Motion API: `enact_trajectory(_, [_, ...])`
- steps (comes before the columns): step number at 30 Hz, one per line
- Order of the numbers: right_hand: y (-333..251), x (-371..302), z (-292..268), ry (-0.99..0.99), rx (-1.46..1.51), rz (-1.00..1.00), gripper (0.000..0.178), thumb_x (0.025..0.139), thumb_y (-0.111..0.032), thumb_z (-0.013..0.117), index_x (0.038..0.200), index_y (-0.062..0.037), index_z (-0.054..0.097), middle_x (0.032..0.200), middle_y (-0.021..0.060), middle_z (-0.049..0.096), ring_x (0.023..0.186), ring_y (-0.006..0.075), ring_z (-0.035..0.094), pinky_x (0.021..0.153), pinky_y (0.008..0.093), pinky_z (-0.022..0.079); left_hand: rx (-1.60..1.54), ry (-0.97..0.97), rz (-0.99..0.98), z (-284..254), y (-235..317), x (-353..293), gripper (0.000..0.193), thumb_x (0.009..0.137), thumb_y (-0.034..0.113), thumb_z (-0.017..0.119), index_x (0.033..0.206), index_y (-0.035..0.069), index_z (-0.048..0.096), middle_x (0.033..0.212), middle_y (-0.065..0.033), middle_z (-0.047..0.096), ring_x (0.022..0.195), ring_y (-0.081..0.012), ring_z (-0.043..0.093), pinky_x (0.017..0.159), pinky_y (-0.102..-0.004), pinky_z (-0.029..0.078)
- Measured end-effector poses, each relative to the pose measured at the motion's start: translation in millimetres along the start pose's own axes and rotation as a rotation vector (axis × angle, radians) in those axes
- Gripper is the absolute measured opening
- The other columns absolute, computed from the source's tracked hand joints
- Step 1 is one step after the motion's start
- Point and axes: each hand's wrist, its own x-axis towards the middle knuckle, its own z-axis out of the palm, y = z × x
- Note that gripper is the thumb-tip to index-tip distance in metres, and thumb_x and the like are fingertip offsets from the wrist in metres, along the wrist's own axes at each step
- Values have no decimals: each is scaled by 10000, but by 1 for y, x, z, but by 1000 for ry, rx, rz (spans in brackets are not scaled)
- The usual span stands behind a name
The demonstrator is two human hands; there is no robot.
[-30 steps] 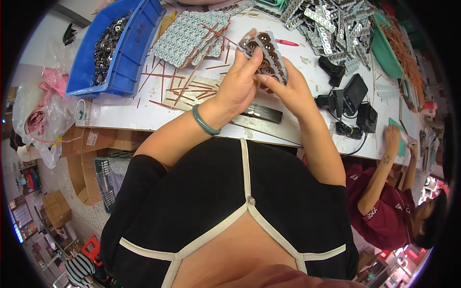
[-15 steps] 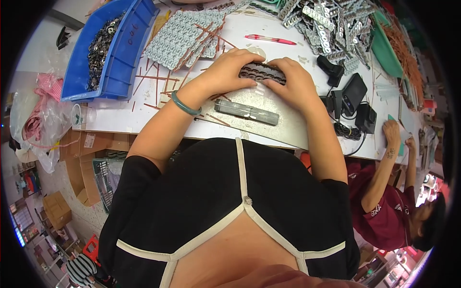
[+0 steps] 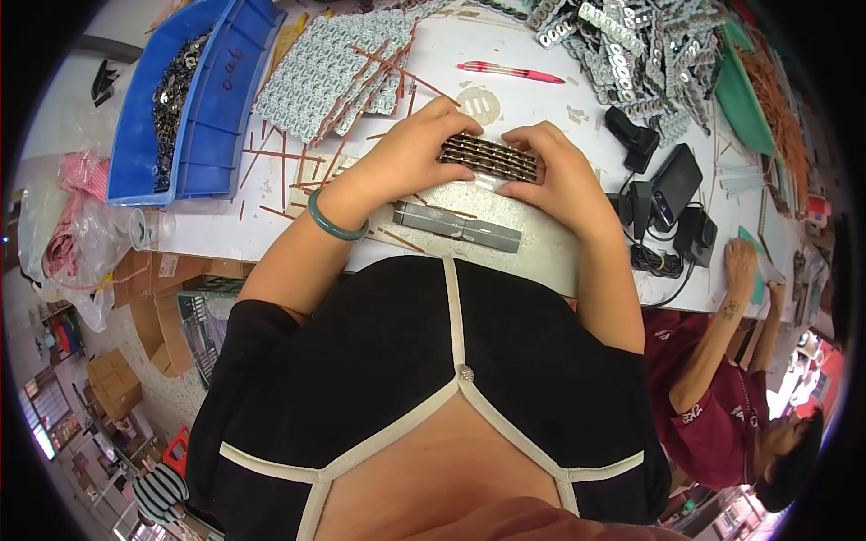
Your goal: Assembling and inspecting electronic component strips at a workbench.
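Observation:
Between my two hands is a stack of dark, linked metal strips [image 3: 490,159], its layered rows facing up toward me. My left hand [image 3: 422,151] grips its left end, thumb along the near side and fingers on the far side. On the right end, my right hand [image 3: 557,176] closes in the same way. The stack is above a pale metal plate [image 3: 541,222]. Nearer to me lies a grey rectangular bar [image 3: 458,225], apart from both hands.
A blue bin [image 3: 221,108] of small dark metal parts stands left. Behind lie patterned sheets [image 3: 329,68], thin brown sticks [image 3: 280,155] and a red pen [image 3: 511,71]. Loose metal strips [image 3: 622,54] pile at back right; black adapters [image 3: 677,185] sit right, near a co-worker's hand [image 3: 741,263].
The strip stack has turned in my hands, so more of its layered rows show. Both hands have shifted slightly and still grip its ends.

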Motion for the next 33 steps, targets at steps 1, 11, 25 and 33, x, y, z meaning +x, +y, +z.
enact_trajectory(1, [1,0,-1,-5,5,5,460,637,-106,796,1057,-66,610,912,67,565,749,202,589,671,288,477,-56,5,-10,0,-1,1,450,701,101,763,1111,50,585,1000,-88,524,914,-233,589,739,-300,515])
enact_trajectory(11, [-2,7,-4,14,9,4,365,643,-23,763,985,-45,639,812,44,538,577,121,486,528,249,409,-74,13,-47,-5,2,5,396,691,96,773,1061,48,638,893,-61,539,821,-184,582,659,-275,498])
enact_trajectory(25, [-5,1,-19,-28,44,-126,345,729,-123,714,1049,-30,625,843,28,569,586,85,470,540,215,387,-10,32,147,2,23,0,437,875,239,625,1272,100,508,941,-81,597,864,-241,582,780,-318,458])
enact_trajectory(33, [-19,-2,-5,-82,943,382,405,1000,-333,360,1146,-15,563,867,57,590,526,91,508,397,189,395,-1311,-356,-539,-7,19,0,283,947,298,525,1082,54,572,833,-110,653,608,-129,584,470,-215,446])
